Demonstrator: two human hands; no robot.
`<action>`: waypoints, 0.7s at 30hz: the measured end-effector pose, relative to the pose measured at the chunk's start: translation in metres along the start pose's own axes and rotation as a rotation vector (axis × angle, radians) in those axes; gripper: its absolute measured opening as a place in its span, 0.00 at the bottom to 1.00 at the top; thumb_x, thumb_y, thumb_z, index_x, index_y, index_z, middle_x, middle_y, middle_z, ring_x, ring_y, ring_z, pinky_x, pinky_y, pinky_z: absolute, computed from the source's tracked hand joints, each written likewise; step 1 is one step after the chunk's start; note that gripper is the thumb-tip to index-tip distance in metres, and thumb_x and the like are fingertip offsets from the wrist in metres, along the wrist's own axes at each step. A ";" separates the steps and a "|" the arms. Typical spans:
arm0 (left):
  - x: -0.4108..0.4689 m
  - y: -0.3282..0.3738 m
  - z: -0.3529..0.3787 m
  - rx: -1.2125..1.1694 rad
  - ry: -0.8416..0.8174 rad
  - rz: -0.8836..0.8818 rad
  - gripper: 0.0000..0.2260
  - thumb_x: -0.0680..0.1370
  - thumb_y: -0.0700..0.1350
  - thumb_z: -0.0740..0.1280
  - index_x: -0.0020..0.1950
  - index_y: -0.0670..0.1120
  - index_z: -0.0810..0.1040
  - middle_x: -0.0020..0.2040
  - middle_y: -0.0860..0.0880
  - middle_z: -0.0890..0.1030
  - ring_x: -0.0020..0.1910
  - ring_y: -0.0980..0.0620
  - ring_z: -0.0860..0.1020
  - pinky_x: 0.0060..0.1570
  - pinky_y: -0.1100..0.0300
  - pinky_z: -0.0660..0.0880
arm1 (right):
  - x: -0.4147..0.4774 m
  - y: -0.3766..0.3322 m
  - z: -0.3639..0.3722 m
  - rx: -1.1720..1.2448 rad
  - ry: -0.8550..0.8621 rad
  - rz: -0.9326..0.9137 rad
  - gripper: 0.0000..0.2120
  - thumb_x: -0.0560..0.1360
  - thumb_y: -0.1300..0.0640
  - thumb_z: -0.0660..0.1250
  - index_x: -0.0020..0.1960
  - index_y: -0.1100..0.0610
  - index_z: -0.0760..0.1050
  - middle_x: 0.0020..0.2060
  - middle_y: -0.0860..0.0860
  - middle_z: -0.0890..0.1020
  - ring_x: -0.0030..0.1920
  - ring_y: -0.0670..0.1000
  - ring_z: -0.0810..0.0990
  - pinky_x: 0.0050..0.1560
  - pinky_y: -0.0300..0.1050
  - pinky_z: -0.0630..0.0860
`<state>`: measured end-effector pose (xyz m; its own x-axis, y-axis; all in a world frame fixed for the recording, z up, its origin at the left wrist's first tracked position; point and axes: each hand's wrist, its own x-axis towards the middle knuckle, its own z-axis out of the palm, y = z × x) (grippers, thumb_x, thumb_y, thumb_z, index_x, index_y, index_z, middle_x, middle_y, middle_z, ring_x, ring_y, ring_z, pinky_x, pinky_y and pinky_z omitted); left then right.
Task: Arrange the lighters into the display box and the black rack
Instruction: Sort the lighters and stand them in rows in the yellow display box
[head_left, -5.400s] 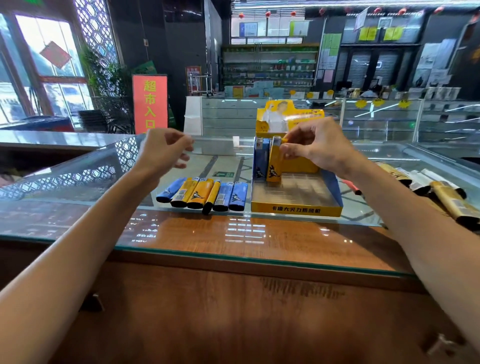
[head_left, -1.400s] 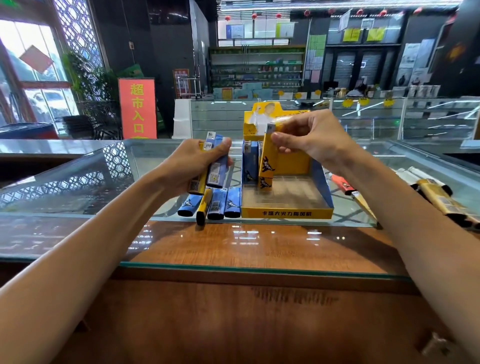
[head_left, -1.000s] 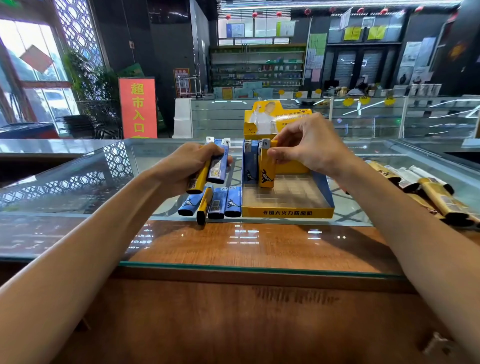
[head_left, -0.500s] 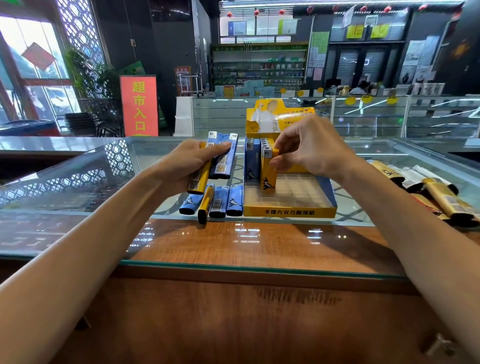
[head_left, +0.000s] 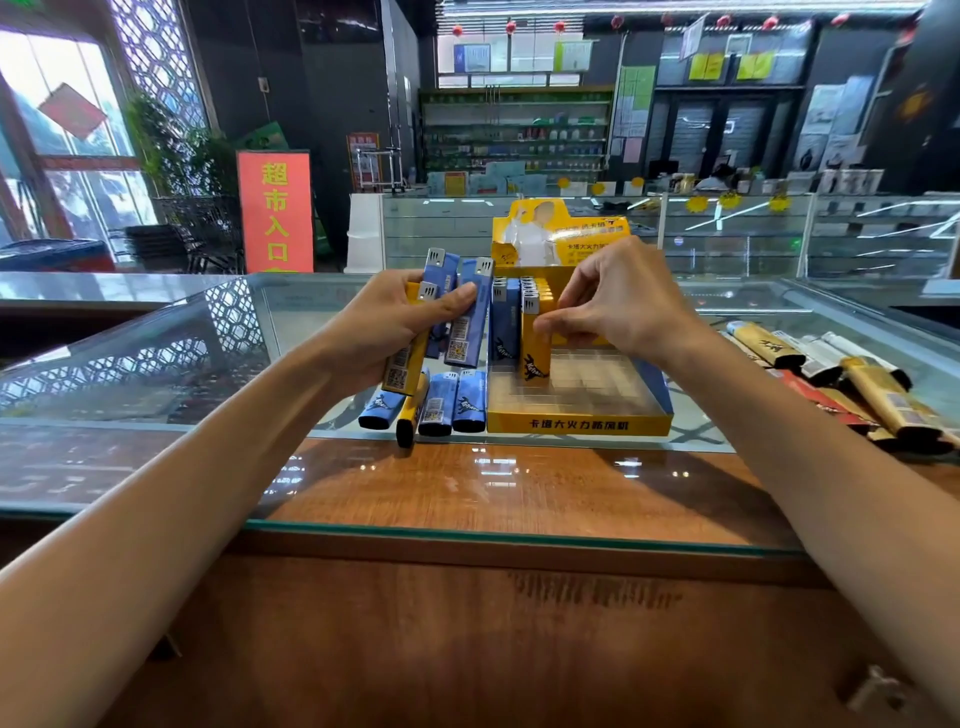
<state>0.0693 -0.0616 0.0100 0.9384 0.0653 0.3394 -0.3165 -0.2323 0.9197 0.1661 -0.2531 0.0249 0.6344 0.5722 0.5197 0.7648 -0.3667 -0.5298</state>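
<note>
A yellow display box (head_left: 579, 423) with a gridded floor stands on the glass counter. Blue and yellow lighters stand upright along its left side. My right hand (head_left: 618, 304) pinches the front yellow lighter (head_left: 535, 348), which stands in the box. My left hand (head_left: 395, 325) grips a bunch of three lighters (head_left: 462, 322), two blue and one yellow, just left of the box. Several loose lighters (head_left: 436, 410) lie flat on the glass below that hand. No black rack is visible.
Gold, white and red lighters (head_left: 852, 384) lie in a pile at the right of the counter. A wooden ledge (head_left: 519, 493) under glass runs along the near side. More glass showcases and shop shelves stand behind.
My right hand has lowered a yellow lighter into the box's left side and still holds it. My left hand has picked up three lighters from the loose row and raised them slightly.
</note>
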 end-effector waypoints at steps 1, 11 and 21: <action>-0.001 0.001 0.001 -0.004 -0.009 0.006 0.08 0.72 0.46 0.66 0.47 0.43 0.77 0.34 0.52 0.83 0.32 0.58 0.81 0.30 0.68 0.75 | 0.000 -0.001 -0.002 -0.012 0.016 -0.017 0.10 0.63 0.54 0.77 0.33 0.59 0.77 0.29 0.51 0.80 0.26 0.42 0.80 0.27 0.34 0.76; 0.000 0.000 0.001 -0.124 -0.153 0.003 0.09 0.74 0.47 0.65 0.49 0.44 0.80 0.42 0.48 0.84 0.41 0.54 0.82 0.37 0.65 0.78 | 0.000 -0.019 -0.003 0.339 -0.178 -0.251 0.15 0.75 0.63 0.66 0.61 0.54 0.75 0.46 0.50 0.78 0.47 0.48 0.77 0.51 0.41 0.78; 0.000 0.001 -0.005 -0.036 0.162 -0.025 0.08 0.78 0.45 0.65 0.45 0.40 0.78 0.34 0.51 0.82 0.30 0.57 0.78 0.28 0.68 0.73 | 0.008 -0.012 -0.006 0.427 0.000 -0.164 0.07 0.72 0.62 0.70 0.49 0.61 0.78 0.40 0.51 0.81 0.38 0.40 0.78 0.42 0.32 0.74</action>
<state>0.0686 -0.0572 0.0123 0.9122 0.2270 0.3412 -0.3009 -0.1943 0.9337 0.1626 -0.2484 0.0389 0.5088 0.5973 0.6200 0.7402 0.0642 -0.6693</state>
